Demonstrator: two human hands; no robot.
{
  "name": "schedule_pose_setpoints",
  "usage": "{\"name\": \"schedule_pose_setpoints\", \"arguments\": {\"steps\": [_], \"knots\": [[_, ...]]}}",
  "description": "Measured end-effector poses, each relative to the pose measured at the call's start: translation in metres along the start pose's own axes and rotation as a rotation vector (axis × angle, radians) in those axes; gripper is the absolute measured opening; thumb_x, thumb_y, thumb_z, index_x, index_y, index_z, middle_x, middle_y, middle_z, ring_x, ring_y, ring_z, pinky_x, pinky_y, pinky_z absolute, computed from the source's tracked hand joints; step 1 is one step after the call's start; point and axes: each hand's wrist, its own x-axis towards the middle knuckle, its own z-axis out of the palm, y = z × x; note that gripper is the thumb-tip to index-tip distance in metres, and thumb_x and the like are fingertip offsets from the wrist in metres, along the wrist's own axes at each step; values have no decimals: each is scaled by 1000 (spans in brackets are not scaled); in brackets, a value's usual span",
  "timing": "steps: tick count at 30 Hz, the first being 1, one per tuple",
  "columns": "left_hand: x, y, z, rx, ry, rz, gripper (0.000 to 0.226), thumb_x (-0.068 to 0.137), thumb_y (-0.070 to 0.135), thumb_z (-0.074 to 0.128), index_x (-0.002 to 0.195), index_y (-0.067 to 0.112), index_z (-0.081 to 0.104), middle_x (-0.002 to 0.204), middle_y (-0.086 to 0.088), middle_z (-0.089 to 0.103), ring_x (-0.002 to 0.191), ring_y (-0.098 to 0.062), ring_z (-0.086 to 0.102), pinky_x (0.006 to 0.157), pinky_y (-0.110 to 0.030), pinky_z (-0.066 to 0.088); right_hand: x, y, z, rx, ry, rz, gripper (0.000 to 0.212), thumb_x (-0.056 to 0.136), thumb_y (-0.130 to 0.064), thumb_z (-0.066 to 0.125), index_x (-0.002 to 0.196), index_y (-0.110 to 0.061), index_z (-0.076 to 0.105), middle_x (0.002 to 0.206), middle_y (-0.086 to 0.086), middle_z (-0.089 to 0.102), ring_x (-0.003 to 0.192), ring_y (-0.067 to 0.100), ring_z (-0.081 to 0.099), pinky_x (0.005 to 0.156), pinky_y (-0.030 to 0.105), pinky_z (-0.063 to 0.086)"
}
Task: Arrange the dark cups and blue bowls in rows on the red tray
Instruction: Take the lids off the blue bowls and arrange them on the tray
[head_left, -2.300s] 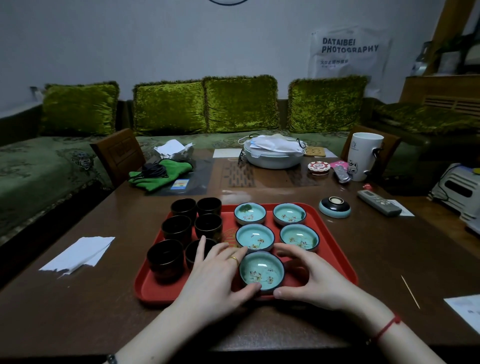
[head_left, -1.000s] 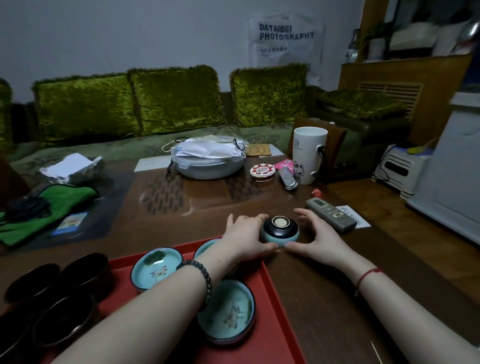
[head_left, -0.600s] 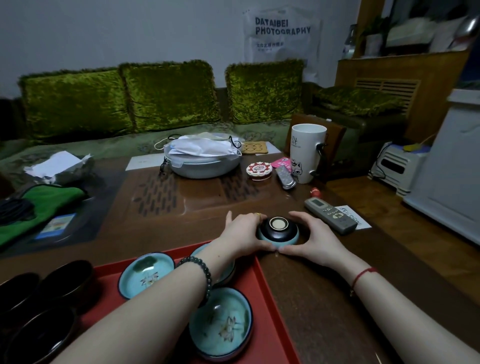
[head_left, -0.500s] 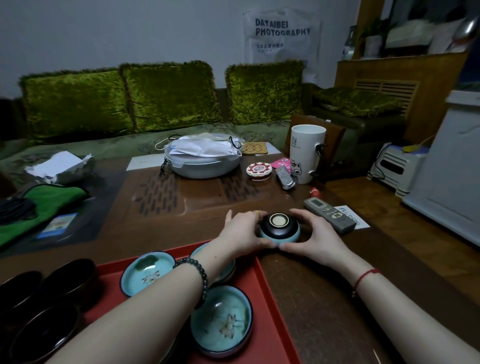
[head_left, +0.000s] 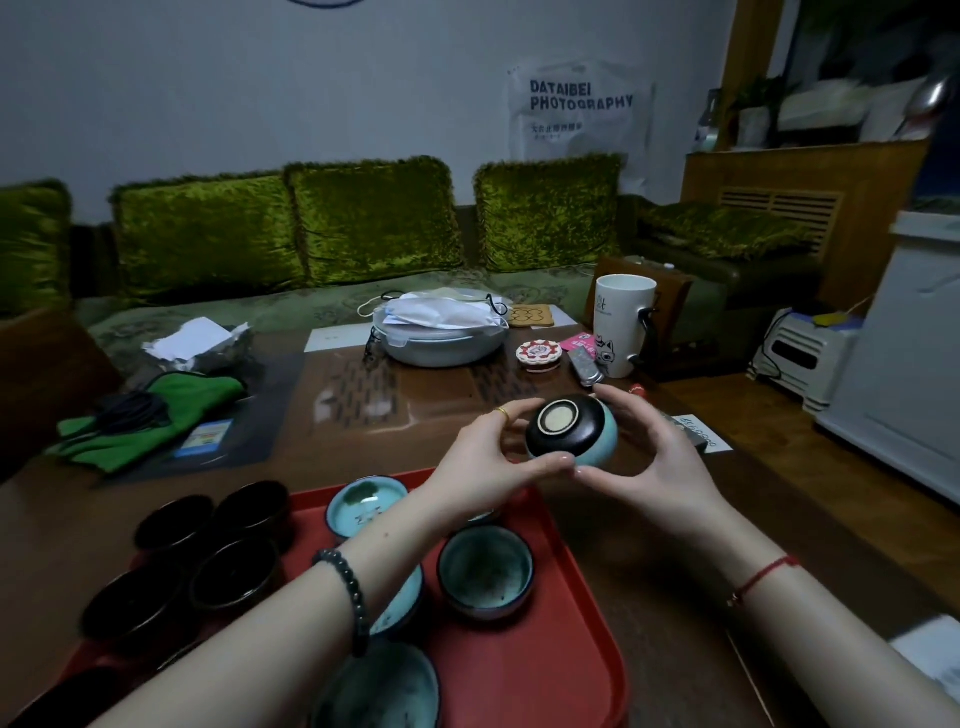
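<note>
I hold one upside-down bowl (head_left: 571, 431) between my left hand (head_left: 483, 462) and my right hand (head_left: 654, 457), lifted off the bench (head_left: 441, 400). The fingers of both hands curl round its sides, and my thumbs come close together under its near edge. It is tilted toward me, so I see its dark underside with a pale ring in the middle. A strip of blue shows along its lower right side. It hangs in the air just past the far right corner of the red tray (head_left: 561, 649).

On the right half of the tray the other blue bowls (head_left: 485, 569) sit mouth up. One is at the far edge, one is in the middle, one is half under my left forearm and one is at the near edge. My arm covers part of that side, so I cannot tell how many there are in all.

On the left half stand the dark cups (head_left: 236, 571). Four of them are close together, two by two. The near left corner is too dim to make out.

Well beyond my hands a white mug (head_left: 621, 322) stands on the bench.
</note>
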Motion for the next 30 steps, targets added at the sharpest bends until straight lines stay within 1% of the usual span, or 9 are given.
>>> {"name": "schedule_pose_setpoints", "arguments": {"steps": [4, 7, 10, 12, 14, 17, 21, 25, 30], "knots": [[-35, 14, -3, -39, 56, -8, 41, 66, 51, 70, 101, 55, 49, 105, 27, 62, 105, 13, 54, 89, -5, 41, -17, -34, 6, 50, -27, -71, 72, 62, -16, 80, 121, -36, 44, 122, -20, 51, 111, -17, 46, 90, 1, 36], [-56, 16, 0, -182, 83, -85, 64, 62, 58, 65, 120, 39, 49, 118, 9, 62, 111, -3, 57, 97, -23, 44, -30, -53, 13, 93, -75, -100, 73, 63, -15, 80, 125, -28, 45, 127, -9, 54, 117, -5, 50, 102, 18, 40], [-75, 20, 2, -401, 46, -134, 55, 76, 42, 66, 125, 28, 47, 93, 4, 68, 83, -9, 63, 84, -30, 49, -43, -65, 20, 136, -139, -99, 77, 62, -12, 81, 129, -24, 43, 130, -4, 54, 121, 9, 51, 107, 38, 39], [-87, 22, 5, -549, 38, -176, 42, 81, 37, 60, 121, 29, 49, 78, 8, 69, 69, -7, 62, 73, -27, 50, -50, -70, 23, 136, -186, -96, 82, 61, -12, 82, 129, -28, 40, 130, -7, 53, 121, 5, 50, 106, 30, 40], [-98, 24, 9, -690, 26, -227, 37, 86, 36, 53, 121, 25, 48, 82, 6, 70, 68, -11, 62, 67, -26, 48, -58, -73, 27, 146, -237, -94, 85, 59, -10, 83, 128, -34, 38, 128, -11, 51, 119, 0, 51, 99, 17, 42], [-116, 24, 11, -757, -45, -249, 38, 80, 47, 49, 109, 25, 56, 85, 7, 74, 69, -8, 66, 63, -19, 51, -68, -76, 31, 163, -279, -62, 86, 57, -13, 84, 124, -40, 39, 125, -13, 50, 115, 2, 54, 90, 13, 46], [-136, 20, 2, -686, 29, -233, 17, 87, 29, 51, 103, 31, 55, 89, 14, 73, 87, -7, 68, 72, -19, 55, -79, -78, 31, 75, -288, -42, 85, 55, -21, 86, 122, -43, 39, 119, -16, 51, 112, -7, 51, 89, 9, 43], [-152, 13, -8, -347, 106, -108, 35, 82, 22, 63, 111, 39, 52, 112, 10, 59, 109, -4, 58, 90, -20, 50, -90, -73, 35, 18, -318, -2, 85, 53, -22, 87, 119, -44, 37, 112, -23, 50, 109, -21, 43, 83, -3, 36], [-164, 5, -14, 100, 19, -52, 58, 74, 40, 69, 127, 39, 43, 131, 15, 53, 121, 7, 45, 104, -15, 35, -101, -65, 42, -32, -350, 43, 86, 52, -30, 87, 122, -40, 37, 110, -26, 48, 104, -26, 41, 79, -6, 33]]}}
